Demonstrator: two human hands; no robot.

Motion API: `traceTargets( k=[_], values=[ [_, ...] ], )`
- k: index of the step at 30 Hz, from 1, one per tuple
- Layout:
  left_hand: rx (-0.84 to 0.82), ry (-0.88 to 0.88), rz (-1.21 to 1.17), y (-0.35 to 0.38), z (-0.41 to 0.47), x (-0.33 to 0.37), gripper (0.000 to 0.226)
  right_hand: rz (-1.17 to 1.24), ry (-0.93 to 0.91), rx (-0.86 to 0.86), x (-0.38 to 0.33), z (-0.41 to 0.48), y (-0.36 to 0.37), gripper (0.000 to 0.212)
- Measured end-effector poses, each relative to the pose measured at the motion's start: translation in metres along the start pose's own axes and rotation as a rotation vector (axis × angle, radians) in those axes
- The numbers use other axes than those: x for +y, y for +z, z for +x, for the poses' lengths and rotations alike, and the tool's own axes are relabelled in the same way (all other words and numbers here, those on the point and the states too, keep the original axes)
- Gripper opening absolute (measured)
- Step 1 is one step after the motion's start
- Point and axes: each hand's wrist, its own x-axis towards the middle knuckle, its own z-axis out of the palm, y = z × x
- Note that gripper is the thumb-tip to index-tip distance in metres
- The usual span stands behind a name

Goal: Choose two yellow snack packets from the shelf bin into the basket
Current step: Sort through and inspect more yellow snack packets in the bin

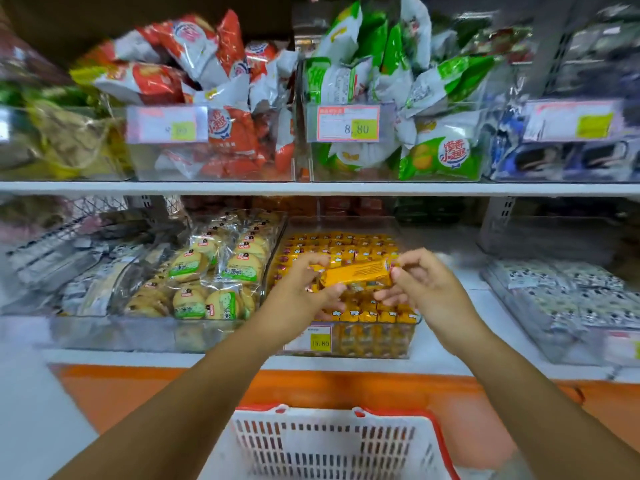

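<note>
Held just above the shelf bin [381, 341], one yellow packet [356, 271] is pinched endwise by the left hand [304, 289] and right hand [426, 289]; a loosened pinch could drop it short of the basket [329, 445].

I read 8.80 on the price tag [348, 124] fixed to the front wall of the green packets' bin [388, 176] on the upper shelf. On the lower shelf, a second price tag [307, 337] on the front wall of the yellow snack bin [374, 341] says 15.80. A round logo ending in 小趣 shows on a green packet [440, 157] and on a red packet [225, 129]. The print on the yellow packet [356, 273] is too small for me, and the other tags are blurred.
</note>
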Motion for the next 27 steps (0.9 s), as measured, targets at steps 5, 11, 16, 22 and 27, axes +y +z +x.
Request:
traceTargets(
  k=[5,11,16,22,27],
  values=[
    [0.136,-0.035,-0.131,0.002,-0.018,0.007,0.037,0.18,0.153,-0.02,-0.008,-0.012,0.004,0.005],
    [0.079,-0.05,-0.342,-0.014,-0.017,0.009,0.03,0.17,0.169,-0.045,-0.012,-0.008,0.007,0.019],
    [-0.043,-0.071,-0.403,-0.029,0.002,0.008,0.026,0.192,0.18,-0.045,-0.007,0.01,0.004,0.022],
    [-0.153,-0.037,-0.403,-0.037,0.025,-0.004,0.041,0.216,0.2,-0.026,0.005,0.031,-0.002,0.025],
    [-0.037,0.017,-0.244,-0.031,0.045,-0.017,0.031,0.194,0.194,-0.009,0.012,0.045,-0.006,0.025]
  ],
)
